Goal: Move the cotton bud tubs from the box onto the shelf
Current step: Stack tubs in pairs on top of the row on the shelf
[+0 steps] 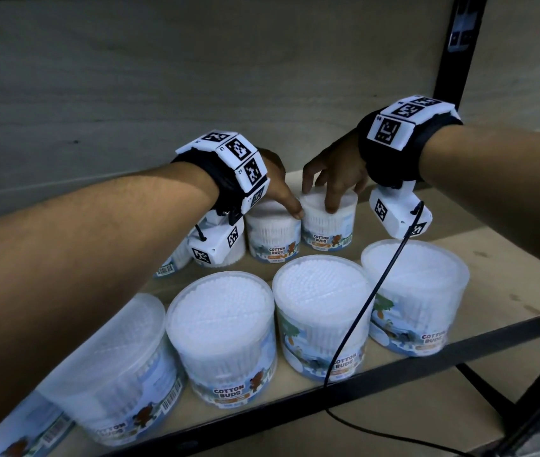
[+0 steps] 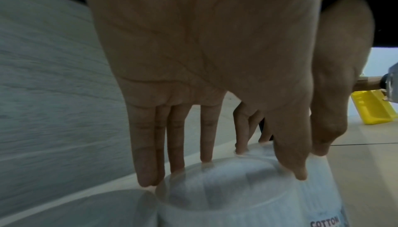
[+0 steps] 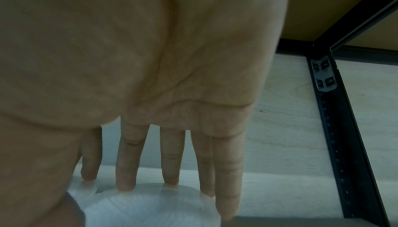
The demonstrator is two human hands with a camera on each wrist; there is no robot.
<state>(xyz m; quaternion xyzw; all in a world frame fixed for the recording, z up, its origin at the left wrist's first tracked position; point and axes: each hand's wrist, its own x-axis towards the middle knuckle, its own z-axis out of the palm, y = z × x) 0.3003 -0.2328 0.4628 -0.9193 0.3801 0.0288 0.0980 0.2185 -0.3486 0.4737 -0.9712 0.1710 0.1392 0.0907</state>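
Two small cotton bud tubs stand side by side at the back of the wooden shelf [image 1: 499,258]. My left hand [image 1: 290,206] grips the left tub [image 1: 271,235] from above. In the left wrist view the left hand's fingers [image 2: 204,137] reach down behind this tub [image 2: 237,196] and the thumb presses its near rim. My right hand [image 1: 321,196] holds the right tub [image 1: 327,225] the same way, thumb on the front and fingers [image 3: 170,159] behind the lid [image 3: 150,210]. Both tubs are upright and look set on the shelf. No box is in view.
Three larger tubs [image 1: 321,305] stand in a front row, and another [image 1: 113,367] leans at the front left. A further small tub [image 2: 96,210] sits left of the held one. A black rail [image 1: 426,361] edges the shelf; a black post [image 1: 453,61] rises at the right. A cable [image 1: 360,308] hangs across.
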